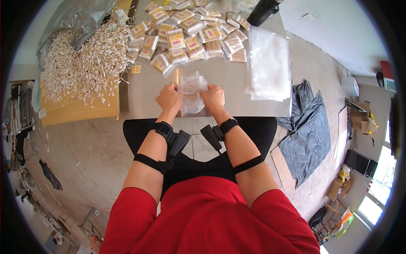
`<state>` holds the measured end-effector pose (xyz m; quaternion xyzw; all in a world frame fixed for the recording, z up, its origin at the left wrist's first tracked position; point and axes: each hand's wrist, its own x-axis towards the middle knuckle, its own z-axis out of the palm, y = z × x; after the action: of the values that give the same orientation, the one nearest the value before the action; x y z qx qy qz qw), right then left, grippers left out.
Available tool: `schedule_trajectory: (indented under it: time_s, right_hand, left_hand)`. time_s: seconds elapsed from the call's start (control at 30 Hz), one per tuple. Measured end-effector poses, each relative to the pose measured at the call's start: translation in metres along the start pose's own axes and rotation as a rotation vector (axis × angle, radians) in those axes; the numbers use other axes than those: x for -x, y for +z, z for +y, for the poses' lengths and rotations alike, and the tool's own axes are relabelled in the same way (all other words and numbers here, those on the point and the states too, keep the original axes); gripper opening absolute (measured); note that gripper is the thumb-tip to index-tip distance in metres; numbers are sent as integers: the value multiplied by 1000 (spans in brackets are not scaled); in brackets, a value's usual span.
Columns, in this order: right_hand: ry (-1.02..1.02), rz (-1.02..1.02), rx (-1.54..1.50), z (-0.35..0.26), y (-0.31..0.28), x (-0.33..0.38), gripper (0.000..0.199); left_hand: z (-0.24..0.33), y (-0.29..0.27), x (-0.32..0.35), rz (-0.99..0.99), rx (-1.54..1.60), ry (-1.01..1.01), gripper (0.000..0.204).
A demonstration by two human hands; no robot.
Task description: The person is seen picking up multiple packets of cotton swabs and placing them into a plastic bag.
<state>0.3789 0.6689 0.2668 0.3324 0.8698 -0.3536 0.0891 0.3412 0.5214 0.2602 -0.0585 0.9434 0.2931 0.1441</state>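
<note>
At the far left of the counter (144, 106), a large loose heap of cotton swabs (84, 59) lay spread over a yellowish board (76, 111), with a crumpled grey plastic bag (80, 19) resting across its upper part. Just right of the heap, a crowd of small filled swab packets (186, 36) with yellow labels covered the back of the counter, well beyond the hands and not blocking them. A single loose swab (177, 75) lay between those packets and the hands. Nearer the front edge, the left hand (169, 98) was clenched on the left side of a small clear plastic bag (191, 91), and the right hand (213, 96) was clenched on its right side, so both grips were grasping the same bag, held just above the counter in front of the person. A bundle of swabs seemed to sit inside it, though the film blurred them. Black straps with small devices (177, 142) wrapped both forearms. To the right of the hands, a stack of empty clear bags (268, 63) lay flat near the counter's right edge, apart from the held bag. A dark cylindrical object (263, 12) stood at the back right corner. Further right, on the floor, lay a dark plastic sheet (308, 131).
</note>
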Motion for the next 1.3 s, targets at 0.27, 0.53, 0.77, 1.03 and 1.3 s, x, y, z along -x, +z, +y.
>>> schedule_trajectory:
  time_s: [0.27, 0.53, 0.77, 1.03, 1.3]
  right_hand:
    - [-48, 109, 160, -5, -9, 18, 30]
    - [-961, 91, -49, -15, -23, 57, 20]
    - [-937, -238, 403, -8, 19, 21, 25]
    - [-810, -141, 340, -7, 24, 17, 60]
    - [-828, -162, 417, -29, 22, 22, 58]
  left_hand:
    - [7, 0, 3, 2, -131, 19, 20]
    - [-1, -23, 26, 111, 340, 168, 31]
    - [-5, -20, 47, 246, 233, 212, 27]
    - [20, -30, 79, 326, 425, 424, 17]
    - [5, -29, 71, 252, 428, 412, 25]
